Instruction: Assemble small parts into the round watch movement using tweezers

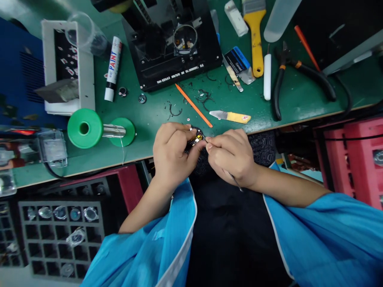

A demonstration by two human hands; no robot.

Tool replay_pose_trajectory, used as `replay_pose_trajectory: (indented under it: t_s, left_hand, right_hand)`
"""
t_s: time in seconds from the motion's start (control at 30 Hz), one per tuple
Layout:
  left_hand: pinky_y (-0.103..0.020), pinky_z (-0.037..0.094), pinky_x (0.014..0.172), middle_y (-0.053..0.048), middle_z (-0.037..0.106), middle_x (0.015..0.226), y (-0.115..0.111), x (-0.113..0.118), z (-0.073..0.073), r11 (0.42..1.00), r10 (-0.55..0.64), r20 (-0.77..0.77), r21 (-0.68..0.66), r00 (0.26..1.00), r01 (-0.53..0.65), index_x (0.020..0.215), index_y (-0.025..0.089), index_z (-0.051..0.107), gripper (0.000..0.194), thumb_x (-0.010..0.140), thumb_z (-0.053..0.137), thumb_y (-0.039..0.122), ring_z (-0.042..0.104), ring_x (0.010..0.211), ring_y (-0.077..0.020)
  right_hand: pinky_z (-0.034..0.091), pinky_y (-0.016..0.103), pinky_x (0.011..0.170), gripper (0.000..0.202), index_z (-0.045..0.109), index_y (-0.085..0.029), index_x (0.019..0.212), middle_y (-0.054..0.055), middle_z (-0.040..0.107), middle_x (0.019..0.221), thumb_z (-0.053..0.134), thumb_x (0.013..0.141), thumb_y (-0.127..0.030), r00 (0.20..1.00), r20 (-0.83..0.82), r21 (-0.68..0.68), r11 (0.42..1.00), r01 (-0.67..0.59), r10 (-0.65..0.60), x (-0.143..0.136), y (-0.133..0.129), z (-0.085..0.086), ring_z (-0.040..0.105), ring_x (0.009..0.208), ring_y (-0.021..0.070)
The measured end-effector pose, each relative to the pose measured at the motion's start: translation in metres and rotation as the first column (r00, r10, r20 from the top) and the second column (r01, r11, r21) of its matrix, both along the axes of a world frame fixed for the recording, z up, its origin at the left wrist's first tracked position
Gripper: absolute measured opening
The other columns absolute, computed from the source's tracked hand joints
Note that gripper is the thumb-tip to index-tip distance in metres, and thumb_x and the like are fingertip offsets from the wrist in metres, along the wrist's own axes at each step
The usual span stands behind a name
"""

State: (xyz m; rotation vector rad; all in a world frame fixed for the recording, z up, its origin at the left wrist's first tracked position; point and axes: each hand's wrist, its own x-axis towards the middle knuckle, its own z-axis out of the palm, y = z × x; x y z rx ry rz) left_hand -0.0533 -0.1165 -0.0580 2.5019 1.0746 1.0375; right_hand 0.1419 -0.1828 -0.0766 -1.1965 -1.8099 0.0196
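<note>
My left hand [175, 153] is closed on a small round black device [197, 137] that shows gold and silver parts inside. Its fingers cover much of the rim. In my right hand [231, 155] a thin metal tweezers-like tool [237, 182] is pinched; its back end sticks out below the palm, and its front end meets the device's right side. Both hands are close together at the table's front edge. Just beyond them lie an orange stick [194, 105] and a small blade with a yellow-wrapped handle [230, 116].
A black machine [176, 48] stands at the back. Around it are a paint marker [113, 69], a green solder spool [85, 128], a yellow brush [255, 40] and pliers [284, 71]. Black scraps litter the green table [149, 115]. A compartment tray [62, 235] sits below left.
</note>
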Motion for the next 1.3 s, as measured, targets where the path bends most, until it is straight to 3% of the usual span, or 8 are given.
replay_pose_trajectory:
  t_s: [0.3,0.53,0.77,0.97,1.13,1.3]
  left_hand:
    - [-0.044,0.062,0.087,-0.005,0.079,0.105,0.0013,-0.0001,0.0005,1.0,-0.022,0.003,0.01,1.0,0.022,0.111,0.025,0.072,0.025,0.096,0.092,0.027,0.078,0.1,-0.0262]
    - [-0.045,0.062,0.086,-0.006,0.079,0.106,0.0007,-0.0005,0.0009,1.0,-0.013,-0.025,0.015,1.0,0.014,0.112,0.026,0.072,0.022,0.099,0.089,0.031,0.078,0.1,-0.0266]
    - [-0.044,0.062,0.087,-0.005,0.08,0.104,0.0011,0.0001,0.0003,1.0,-0.017,-0.002,0.024,1.0,0.017,0.11,0.025,0.072,0.024,0.097,0.091,0.03,0.078,0.1,-0.0257]
    - [-0.045,0.06,0.087,-0.006,0.079,0.106,0.0003,-0.0002,0.0,1.0,-0.015,0.031,-0.012,0.999,0.015,0.111,0.025,0.074,0.024,0.095,0.092,0.028,0.077,0.1,-0.027]
    - [-0.045,0.062,0.086,-0.007,0.079,0.107,-0.0002,-0.0002,0.0024,1.0,-0.011,-0.027,0.013,1.0,0.011,0.112,0.026,0.072,0.023,0.097,0.09,0.026,0.077,0.1,-0.027]
    - [-0.047,0.063,0.086,-0.007,0.079,0.107,0.0004,-0.0007,0.0019,1.0,-0.014,-0.037,0.017,0.999,0.015,0.111,0.026,0.071,0.023,0.098,0.09,0.027,0.078,0.101,-0.0278]
  right_hand:
    - [0.046,0.039,0.079,0.026,0.064,-0.024,0.087,0.0,0.081,0.093,0.07,0.106,-0.007,0.999,-0.039,0.043,0.999,-0.008,0.009,0.0008,0.0016,-0.0008,0.067,0.084,0.0171]
    - [0.047,0.041,0.078,0.018,0.07,-0.022,0.098,0.003,0.086,0.101,0.071,0.106,-0.005,0.999,0.031,0.087,0.996,0.017,-0.02,-0.0014,0.0016,-0.0038,0.069,0.086,0.0185]
    - [0.047,0.039,0.078,0.025,0.065,-0.023,0.088,0.001,0.082,0.093,0.07,0.107,-0.007,0.999,-0.047,0.032,0.999,-0.011,0.012,0.0014,0.0019,0.0009,0.066,0.083,0.0172]
    - [0.046,0.041,0.08,0.02,0.07,-0.023,0.096,0.0,0.083,0.098,0.07,0.107,-0.007,1.0,0.008,0.045,0.999,0.011,-0.011,-0.0014,-0.0007,-0.0042,0.067,0.088,0.0179]
    - [0.047,0.041,0.079,0.018,0.072,-0.022,0.098,0.002,0.085,0.101,0.07,0.107,-0.007,0.998,0.05,0.069,0.997,0.02,-0.024,-0.0013,0.0002,-0.0046,0.069,0.088,0.0187]
    - [0.047,0.039,0.08,0.022,0.068,-0.022,0.092,0.002,0.084,0.097,0.071,0.107,-0.007,0.999,-0.032,0.046,0.999,-0.012,0.014,0.0018,0.0011,-0.0015,0.067,0.086,0.0176]
